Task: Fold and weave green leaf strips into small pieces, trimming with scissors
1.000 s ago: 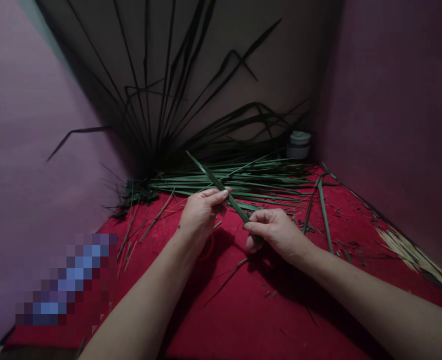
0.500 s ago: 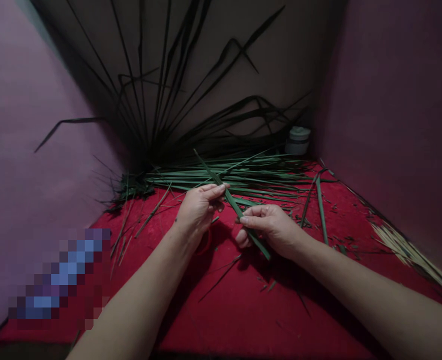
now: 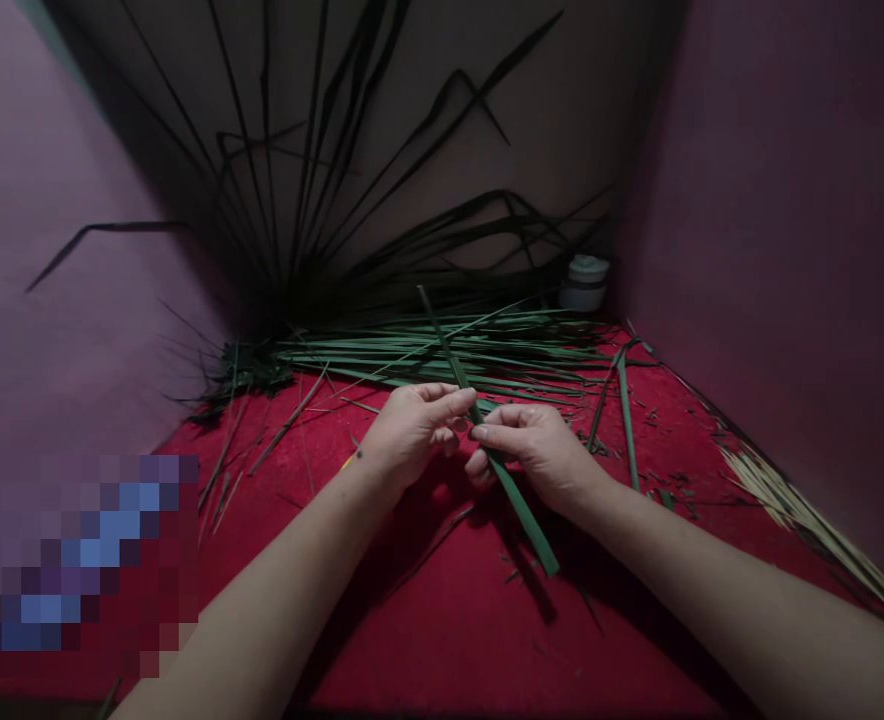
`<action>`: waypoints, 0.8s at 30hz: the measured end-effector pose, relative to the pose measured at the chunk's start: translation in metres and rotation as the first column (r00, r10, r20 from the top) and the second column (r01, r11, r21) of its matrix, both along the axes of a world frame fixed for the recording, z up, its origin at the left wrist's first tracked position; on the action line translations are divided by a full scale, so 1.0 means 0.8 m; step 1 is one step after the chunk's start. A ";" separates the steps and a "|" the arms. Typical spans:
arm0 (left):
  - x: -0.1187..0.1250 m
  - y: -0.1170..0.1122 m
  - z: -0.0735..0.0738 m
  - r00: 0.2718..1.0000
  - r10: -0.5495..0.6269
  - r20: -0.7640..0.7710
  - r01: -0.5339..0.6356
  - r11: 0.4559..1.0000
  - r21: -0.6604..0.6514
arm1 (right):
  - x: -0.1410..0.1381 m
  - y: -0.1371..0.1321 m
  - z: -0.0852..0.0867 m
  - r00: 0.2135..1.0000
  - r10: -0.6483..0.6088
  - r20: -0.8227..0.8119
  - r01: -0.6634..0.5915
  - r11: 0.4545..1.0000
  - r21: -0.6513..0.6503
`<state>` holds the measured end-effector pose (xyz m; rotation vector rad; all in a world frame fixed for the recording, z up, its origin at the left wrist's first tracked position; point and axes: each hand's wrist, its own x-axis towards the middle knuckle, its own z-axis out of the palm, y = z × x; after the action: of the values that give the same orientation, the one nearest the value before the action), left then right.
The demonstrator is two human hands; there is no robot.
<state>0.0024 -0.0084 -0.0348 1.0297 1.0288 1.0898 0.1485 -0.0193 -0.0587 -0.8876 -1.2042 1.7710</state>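
A long green palm leaf strip [image 3: 521, 502] slants across the middle of the head view, its narrow tip pointing away and its broad cut end toward me. My left hand [image 3: 425, 425] pinches it between thumb and fingers near the middle. Just below that, my right hand [image 3: 521, 440] also grips the strip, so the two hands nearly touch. The strip is held above the red cloth [image 3: 427, 640], where its shadow falls. Behind the hands lies a pile of green leaf strips [image 3: 442, 350].
Dark uncut fronds [image 3: 307, 200] fan up the back wall. A lidded white container [image 3: 584, 284] stands in the back corner. Pale thin sticks [image 3: 787, 500] lie along the right wall, with leaf scraps scattered nearby. A blurred-out patch [image 3: 104, 550] covers the left side.
My left hand has slid down the strip toward the right hand. The strip stands slightly steeper, and more of its broad end extends toward me. The camera view has shifted slightly.
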 end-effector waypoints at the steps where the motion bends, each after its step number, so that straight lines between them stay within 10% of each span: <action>1: 0.001 -0.001 0.001 0.999 0.008 -0.031 -0.008 1.000 0.028 | 0.000 0.000 0.001 1.000 -0.012 0.015 0.011 1.000 0.022; 24: 0.005 -0.006 0.005 0.996 0.056 -0.071 -0.053 0.997 0.052 | 0.003 0.002 -0.002 0.997 0.044 -0.056 -0.046 0.998 -0.034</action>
<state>0.0065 -0.0132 -0.0308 1.0939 1.0978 1.1347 0.1508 -0.0174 -0.0604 -0.8325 -1.1692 1.8460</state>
